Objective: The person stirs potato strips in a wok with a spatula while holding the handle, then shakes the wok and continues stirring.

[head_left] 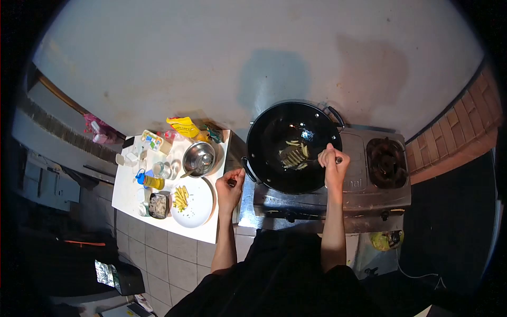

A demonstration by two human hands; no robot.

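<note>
A black wok (269, 124) sits on the left burner of the stove, with pale yellow strips like cut potato (304, 150) at its bottom. My right hand (332, 161) grips the handle of a slotted turner (293, 157), whose head lies among the strips. Beside the wok's left loop handle (250, 170), my left hand (230, 186) is closed. A dark, rounded end shows in that fist; the rest of the item is hidden. Close by on the left is a white plate (200, 212) holding more yellow strips (180, 197).
The white table (208, 232) bears a steel bowl (196, 154), a blue-capped bottle of yellow liquid (153, 182), a yellow packet (184, 127) and several containers. A second burner (386, 162) is right of the wok. A wall (211, 68) stands behind.
</note>
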